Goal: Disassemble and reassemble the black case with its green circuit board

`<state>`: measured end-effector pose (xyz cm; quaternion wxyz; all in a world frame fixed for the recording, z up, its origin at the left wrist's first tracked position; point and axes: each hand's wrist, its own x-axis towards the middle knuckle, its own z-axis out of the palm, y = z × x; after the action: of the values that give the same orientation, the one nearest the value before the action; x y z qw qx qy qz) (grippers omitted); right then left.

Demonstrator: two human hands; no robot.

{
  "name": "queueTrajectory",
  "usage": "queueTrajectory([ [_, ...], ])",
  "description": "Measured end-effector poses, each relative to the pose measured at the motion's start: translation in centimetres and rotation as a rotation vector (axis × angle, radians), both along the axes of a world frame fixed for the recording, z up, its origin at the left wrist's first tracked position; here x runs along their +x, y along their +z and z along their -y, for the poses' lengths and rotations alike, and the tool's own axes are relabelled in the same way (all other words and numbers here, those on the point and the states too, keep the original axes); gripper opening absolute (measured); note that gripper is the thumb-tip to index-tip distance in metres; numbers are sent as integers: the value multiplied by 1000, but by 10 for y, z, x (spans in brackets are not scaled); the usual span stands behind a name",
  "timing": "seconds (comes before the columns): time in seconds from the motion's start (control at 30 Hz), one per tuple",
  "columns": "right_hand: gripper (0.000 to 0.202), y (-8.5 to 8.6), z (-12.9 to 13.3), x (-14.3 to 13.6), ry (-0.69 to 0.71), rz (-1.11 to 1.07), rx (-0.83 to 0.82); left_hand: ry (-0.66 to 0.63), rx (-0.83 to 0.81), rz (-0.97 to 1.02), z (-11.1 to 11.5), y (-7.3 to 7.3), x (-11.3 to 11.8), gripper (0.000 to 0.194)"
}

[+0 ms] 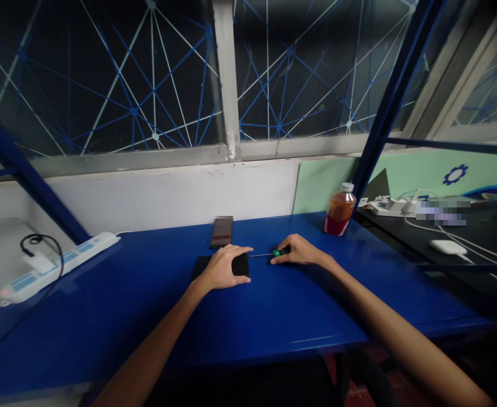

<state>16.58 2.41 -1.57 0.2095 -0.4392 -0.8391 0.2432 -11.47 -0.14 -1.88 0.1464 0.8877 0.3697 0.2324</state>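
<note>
Your left hand [224, 267] lies palm down on a flat black device [221, 265] near the middle of the blue table [274, 316], with your fingers [242, 250] spread loosely over its right part and your index finger stretched toward the right; they press on it rather than close round it. Your right hand [300, 250] rests on the table just to the right of that device, and its fingers are curled shut round the green handle of a screwdriver [269, 254]. The thin metal shaft runs leftward from the handle, level with the table, and its tip reaches the right edge of the black device close to your left index finger; whether the tip actually touches the device is too small to tell. Just behind the black device a phone [222, 231] lies flat with its screen up. Farther back and to the right, near the table's far corner, a plastic bottle [340, 210] of amber liquid stands upright, well apart from both your hands. At the left end of the table a white power strip [57, 264] lies at an angle with a black cable [40, 240] plugged into it. Beyond the right edge, on a darker desk, sits a white mouse [447, 246] among white cables.
</note>
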Motion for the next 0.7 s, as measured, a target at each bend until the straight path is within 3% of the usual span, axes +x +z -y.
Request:
queueTrajectory([
  [0.13,52,-1,-2,-2,-27,-21,57,-4,1,-12,1,2,1,68],
  [0.5,41,-7,-16,4,71,-58,-54,-26,7,-23,-2,1,-1,72],
  [0.7,39,-7,-10,-1,33,47,31,-9,-3,-92,-5,2,-1,77],
])
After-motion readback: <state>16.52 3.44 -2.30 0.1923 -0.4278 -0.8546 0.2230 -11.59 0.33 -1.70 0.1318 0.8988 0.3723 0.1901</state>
